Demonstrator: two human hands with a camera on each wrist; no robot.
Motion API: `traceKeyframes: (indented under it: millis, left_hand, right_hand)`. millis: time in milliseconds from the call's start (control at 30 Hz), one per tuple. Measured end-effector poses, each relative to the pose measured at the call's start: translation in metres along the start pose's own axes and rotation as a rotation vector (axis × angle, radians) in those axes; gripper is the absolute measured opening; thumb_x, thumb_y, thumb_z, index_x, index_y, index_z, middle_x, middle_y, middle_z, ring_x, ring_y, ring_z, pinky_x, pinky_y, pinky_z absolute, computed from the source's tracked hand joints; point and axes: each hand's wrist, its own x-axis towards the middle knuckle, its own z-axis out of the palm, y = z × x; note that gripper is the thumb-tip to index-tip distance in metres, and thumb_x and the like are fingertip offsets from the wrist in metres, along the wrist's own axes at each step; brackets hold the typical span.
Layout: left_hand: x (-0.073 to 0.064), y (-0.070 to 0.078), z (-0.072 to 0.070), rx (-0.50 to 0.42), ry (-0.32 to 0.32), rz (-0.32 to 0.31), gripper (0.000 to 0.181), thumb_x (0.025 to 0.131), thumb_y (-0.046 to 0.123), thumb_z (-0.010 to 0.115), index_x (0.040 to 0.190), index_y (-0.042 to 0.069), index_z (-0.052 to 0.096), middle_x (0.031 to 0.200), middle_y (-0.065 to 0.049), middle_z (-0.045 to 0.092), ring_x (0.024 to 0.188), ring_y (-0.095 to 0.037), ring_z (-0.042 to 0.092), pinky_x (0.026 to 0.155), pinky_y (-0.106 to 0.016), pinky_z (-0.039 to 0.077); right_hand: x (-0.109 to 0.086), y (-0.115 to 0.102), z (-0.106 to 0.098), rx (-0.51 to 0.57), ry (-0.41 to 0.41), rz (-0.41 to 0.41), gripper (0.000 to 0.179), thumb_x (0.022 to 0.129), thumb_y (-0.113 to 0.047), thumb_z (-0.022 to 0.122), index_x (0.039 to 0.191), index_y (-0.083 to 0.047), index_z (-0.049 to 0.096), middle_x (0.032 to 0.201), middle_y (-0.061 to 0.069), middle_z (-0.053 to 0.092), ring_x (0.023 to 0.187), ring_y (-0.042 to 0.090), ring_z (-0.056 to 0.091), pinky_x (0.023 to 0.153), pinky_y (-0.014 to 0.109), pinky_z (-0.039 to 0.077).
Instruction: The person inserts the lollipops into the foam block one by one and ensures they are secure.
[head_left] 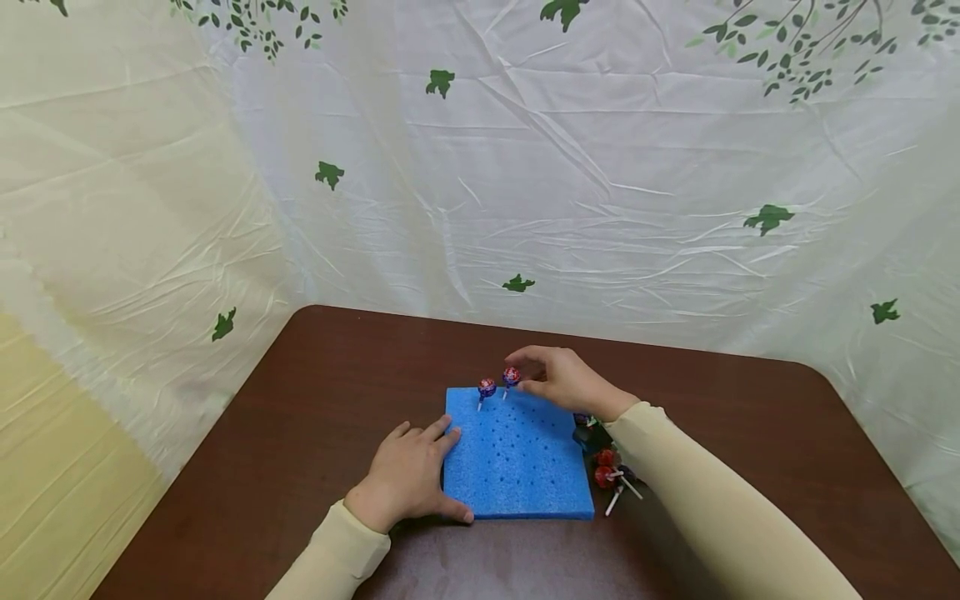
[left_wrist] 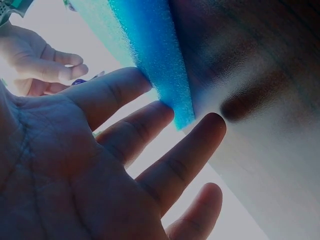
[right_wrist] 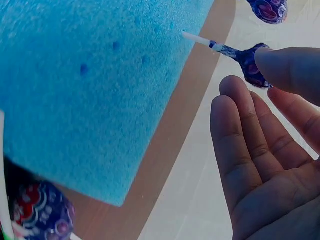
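Observation:
A blue foam block (head_left: 517,467) with rows of small holes lies on the table. My right hand (head_left: 558,379) pinches a purple-and-red wrapped lollipop (right_wrist: 254,65) by its head, between thumb and index finger. That lollipop's white stick (right_wrist: 197,38) meets the foam near its far edge; the other right fingers are loosely bent. Just left of it, a second lollipop (head_left: 487,388) stands upright in the foam. My left hand (head_left: 408,475) rests at the block's left side with fingers spread, fingertips on its edge and thumb at the near left corner.
Right of the block, several lollipops lie in a loose pile, some with red wrappers (head_left: 604,477), partly hidden by my right sleeve (head_left: 697,492). The brown table (head_left: 360,375) reaches back to a white curtain (head_left: 600,250) printed with green leaves.

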Motion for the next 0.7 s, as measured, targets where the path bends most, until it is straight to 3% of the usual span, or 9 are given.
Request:
traceKeyframes:
  millis: [700]
  left_hand:
    - [0.003, 0.001, 0.003, 0.014, -0.002, -0.003, 0.113, 0.060, 0.084, 0.071, 0.146, 0.014, 0.053, 0.152, -0.010, 0.045, 0.126, -0.029, 0.055, 0.109, -0.055, 0.034]
  right_hand:
    - [-0.033, 0.013, -0.037, -0.008, 0.041, 0.027, 0.040, 0.095, -0.012, 0.070, 0.134, -0.013, 0.060, 0.128, 0.011, 0.063, 0.103, 0.022, 0.068, 0.083, 0.039, 0.057]
